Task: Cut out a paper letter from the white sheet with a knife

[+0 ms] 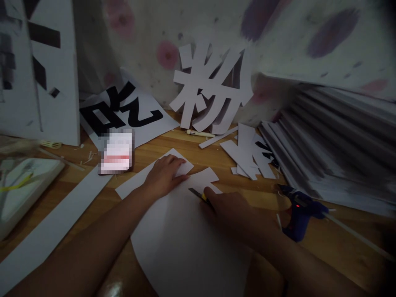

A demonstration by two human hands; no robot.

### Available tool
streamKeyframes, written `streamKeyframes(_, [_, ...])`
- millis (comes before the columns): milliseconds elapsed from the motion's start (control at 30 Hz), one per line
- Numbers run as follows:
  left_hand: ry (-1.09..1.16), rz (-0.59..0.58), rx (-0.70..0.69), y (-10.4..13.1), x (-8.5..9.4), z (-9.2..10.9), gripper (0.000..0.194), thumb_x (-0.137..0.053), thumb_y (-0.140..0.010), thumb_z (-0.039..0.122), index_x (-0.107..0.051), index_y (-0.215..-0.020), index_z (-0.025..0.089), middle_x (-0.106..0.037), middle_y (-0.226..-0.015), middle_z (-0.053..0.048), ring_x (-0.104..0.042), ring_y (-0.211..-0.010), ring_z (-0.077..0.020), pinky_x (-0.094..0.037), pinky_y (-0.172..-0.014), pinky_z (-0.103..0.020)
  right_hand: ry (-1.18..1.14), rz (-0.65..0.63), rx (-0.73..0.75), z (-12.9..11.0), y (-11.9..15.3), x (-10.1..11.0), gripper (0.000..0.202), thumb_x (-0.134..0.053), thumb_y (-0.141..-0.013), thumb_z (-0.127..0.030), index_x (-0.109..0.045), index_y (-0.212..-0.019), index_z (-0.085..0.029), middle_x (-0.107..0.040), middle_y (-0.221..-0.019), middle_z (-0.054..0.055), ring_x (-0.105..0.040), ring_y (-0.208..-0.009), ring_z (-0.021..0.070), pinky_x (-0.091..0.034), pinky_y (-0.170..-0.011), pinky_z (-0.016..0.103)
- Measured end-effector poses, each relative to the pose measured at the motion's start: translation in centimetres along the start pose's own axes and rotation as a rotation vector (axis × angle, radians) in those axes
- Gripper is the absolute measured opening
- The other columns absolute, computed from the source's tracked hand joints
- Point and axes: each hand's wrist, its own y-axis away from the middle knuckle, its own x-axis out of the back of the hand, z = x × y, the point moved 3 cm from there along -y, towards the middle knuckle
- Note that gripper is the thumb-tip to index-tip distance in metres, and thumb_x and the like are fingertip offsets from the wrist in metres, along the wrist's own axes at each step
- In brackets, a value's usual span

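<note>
My right hand [224,208] grips a utility knife [200,195] with a yellow and black handle. Its bare blade points up and left, over or on a large white foam board sheet [192,247]; I cannot tell whether it touches. That sheet has a notched far edge. My left hand [165,175] lies palm down with fingers stretched over the far left part of the sheet and a white strip [133,183]. Fingertips rest near the strip's right end. Part of the board is hidden beneath both hands and forearms.
A blue glue gun [298,212] with a red light lies at right, before a leaning stack of boards [328,144]. White offcuts [243,152], a pen [201,133], a cut-out character [213,88], a printed character sheet [154,105] and a blurred phone-like object [117,152] surround the work.
</note>
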Motion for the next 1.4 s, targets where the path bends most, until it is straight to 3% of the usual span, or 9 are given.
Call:
streamKeyframes(500, [-0.003, -0.016, 0.028, -0.1, 0.1, 0.1, 0.041, -0.051, -0.082, 0.048, -0.052, -0.113, 0.022, -0.055, -0.110, -0.005, -0.048, -0.104, -0.0241, -0.037, -0.090, -0.040, 0.043, 0.025, 0.008, 0.1, 0.1, -0.6, 0.020, -0.034, -0.089, -0.031, -0.052, -0.087, -0.021, -0.065, -0.063, 0.004, -0.063, -0.055, 0.0218, -0.022, -0.044, 0.027])
streamKeyframes(1067, [-0.008, -0.019, 0.023, -0.1, 0.0, 0.1, 0.042, -0.050, -0.082, 0.049, -0.051, -0.114, 0.022, -0.055, -0.111, -0.005, -0.048, -0.104, -0.0238, -0.036, -0.091, -0.039, 0.143, -0.048, 0.032, -0.2, -0.6, -1.0, 0.022, -0.030, -0.089, -0.026, -0.049, -0.093, -0.017, -0.062, -0.062, 0.006, -0.063, -0.055, 0.0197, -0.033, -0.044, 0.025])
streamKeyframes(1400, [-0.019, -0.018, 0.020, -0.1, 0.0, 0.3, 0.043, -0.049, -0.083, 0.049, -0.052, -0.115, 0.020, -0.055, -0.109, -0.007, -0.048, -0.102, -0.0238, -0.036, -0.090, -0.039, 0.162, -0.015, 0.077, -0.6, -0.9, -0.8, 0.019, -0.033, -0.087, -0.021, -0.051, -0.091, -0.016, -0.063, -0.065, 0.007, -0.063, -0.055, 0.0205, -0.037, -0.045, 0.026])
